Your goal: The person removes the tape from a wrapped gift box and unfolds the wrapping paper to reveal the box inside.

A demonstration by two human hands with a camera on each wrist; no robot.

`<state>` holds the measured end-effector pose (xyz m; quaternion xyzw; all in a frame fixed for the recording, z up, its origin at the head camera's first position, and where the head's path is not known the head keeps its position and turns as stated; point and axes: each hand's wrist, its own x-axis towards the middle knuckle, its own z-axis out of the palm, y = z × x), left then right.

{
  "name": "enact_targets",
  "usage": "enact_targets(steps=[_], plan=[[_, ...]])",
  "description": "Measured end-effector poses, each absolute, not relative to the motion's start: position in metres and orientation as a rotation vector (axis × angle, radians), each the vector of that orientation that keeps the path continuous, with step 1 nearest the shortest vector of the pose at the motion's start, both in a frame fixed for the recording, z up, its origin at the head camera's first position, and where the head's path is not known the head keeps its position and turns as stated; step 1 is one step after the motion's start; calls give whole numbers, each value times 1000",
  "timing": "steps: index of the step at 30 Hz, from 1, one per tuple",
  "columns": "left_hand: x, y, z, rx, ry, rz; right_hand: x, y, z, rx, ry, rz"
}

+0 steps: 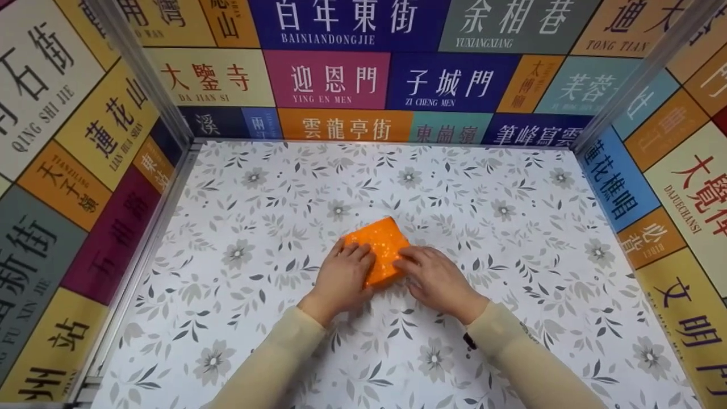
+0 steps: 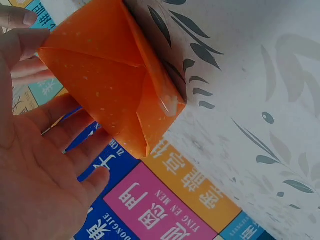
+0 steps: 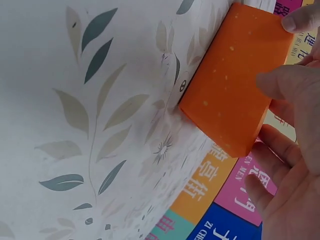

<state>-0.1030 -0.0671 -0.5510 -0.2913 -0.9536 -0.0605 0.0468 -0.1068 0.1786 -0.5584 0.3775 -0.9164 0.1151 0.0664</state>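
Observation:
An orange box wrapped in gold-flecked paper (image 1: pixel 383 241) sits at the middle of the table, turned at an angle. My left hand (image 1: pixel 342 276) grips its left side, with fingers over the top and the thumb at the near side. From the right, my right hand (image 1: pixel 442 279) holds the box, its thumb (image 3: pixel 277 82) pressing one smooth face. The left wrist view shows an end of the wrapped box (image 2: pixel 112 75) with creased, folded flaps. Near its edge is a shiny strip like clear tape (image 2: pixel 170 106). The underside is hidden.
A white sheet printed with grey flowers and leaves (image 1: pixel 255 216) covers the table. Panels with coloured street-name signs (image 1: pixel 326 79) enclose the back and both sides. Metal frame posts (image 1: pixel 162 91) stand at the back corners.

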Motion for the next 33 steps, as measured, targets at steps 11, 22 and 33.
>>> enact_targets(steps=[11, 22, 33], plan=[[-98, -67, -550, -995, -2792, -243, -103, 174, -561, 1186, -2683, 371], [-100, -71, -550, -941, -2813, -245, -103, 173, -559, 1184, -2678, 382], [-106, -75, -549, -899, -2863, -179, -97, 165, -550, 1228, -2662, 362]])
